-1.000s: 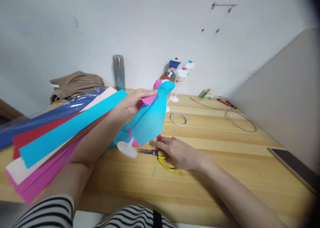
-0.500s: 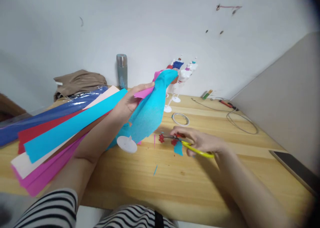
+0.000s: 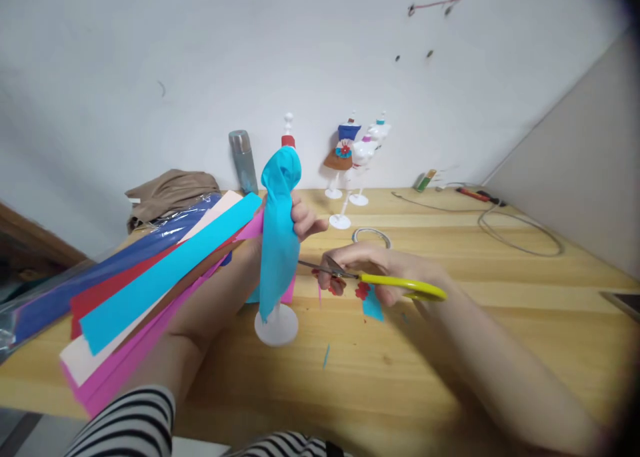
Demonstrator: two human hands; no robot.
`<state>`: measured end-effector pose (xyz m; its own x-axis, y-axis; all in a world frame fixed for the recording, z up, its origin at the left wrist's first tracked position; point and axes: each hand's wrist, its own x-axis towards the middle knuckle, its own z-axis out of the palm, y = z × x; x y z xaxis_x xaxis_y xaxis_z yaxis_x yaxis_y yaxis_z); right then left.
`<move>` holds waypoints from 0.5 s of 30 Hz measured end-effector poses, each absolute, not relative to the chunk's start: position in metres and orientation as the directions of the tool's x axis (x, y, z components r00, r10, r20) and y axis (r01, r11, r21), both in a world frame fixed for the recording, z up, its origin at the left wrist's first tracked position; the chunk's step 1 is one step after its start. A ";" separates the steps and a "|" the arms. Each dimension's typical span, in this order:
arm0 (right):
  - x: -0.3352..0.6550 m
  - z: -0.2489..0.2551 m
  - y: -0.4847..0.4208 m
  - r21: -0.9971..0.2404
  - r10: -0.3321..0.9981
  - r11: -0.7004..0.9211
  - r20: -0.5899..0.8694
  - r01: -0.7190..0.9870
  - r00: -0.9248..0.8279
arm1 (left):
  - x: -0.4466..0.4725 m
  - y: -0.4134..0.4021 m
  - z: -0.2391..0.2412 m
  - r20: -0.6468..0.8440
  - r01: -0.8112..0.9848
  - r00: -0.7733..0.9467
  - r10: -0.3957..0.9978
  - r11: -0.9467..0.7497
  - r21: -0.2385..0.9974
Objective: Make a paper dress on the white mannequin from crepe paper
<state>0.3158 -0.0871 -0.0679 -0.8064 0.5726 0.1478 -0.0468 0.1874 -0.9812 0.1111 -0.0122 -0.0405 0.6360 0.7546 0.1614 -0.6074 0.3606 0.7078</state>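
A small dress form (image 3: 289,125) with a red band at its neck stands upright on a round white base in front of me. Turquoise crepe paper (image 3: 281,223) drapes down its front, bunched at the chest. My left hand (image 3: 305,218) reaches round behind the form and grips it, with fingers showing at its right side. Pink paper sticks out on the form's left. In my right hand (image 3: 385,263) are yellow-handled scissors (image 3: 407,283), blades pointing left toward the paper's lower edge. Red flower-shaped pieces (image 3: 362,291) and a turquoise scrap (image 3: 373,306) lie beneath that hand.
Coloured paper strips (image 3: 165,273) lie along my left forearm. Behind them are plastic-wrapped blue paper (image 3: 150,240), brown cloth (image 3: 173,193) and a flask (image 3: 243,160). Smaller dress forms (image 3: 363,151) stand near the wall. A tape roll (image 3: 373,232) and a cable (image 3: 520,250) lie to the right.
The dress form has gone from tilted to upright, its base now lower and further right. My left hand has shifted behind it. The scissors' blades have come closer to the turquoise paper.
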 end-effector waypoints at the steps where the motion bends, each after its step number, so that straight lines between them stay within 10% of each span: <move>1: 0.315 -0.069 -0.087 -0.982 0.580 0.180 0.149 -0.052 -0.801 | 0.112 -0.014 -0.044 0.166 -0.591 0.656 0.737 0.365 0.719; 15: 0.335 -0.076 -0.087 -0.963 0.521 0.249 0.226 -0.106 -0.823 | 0.125 -0.012 -0.061 -0.039 -0.297 0.737 0.675 0.375 0.878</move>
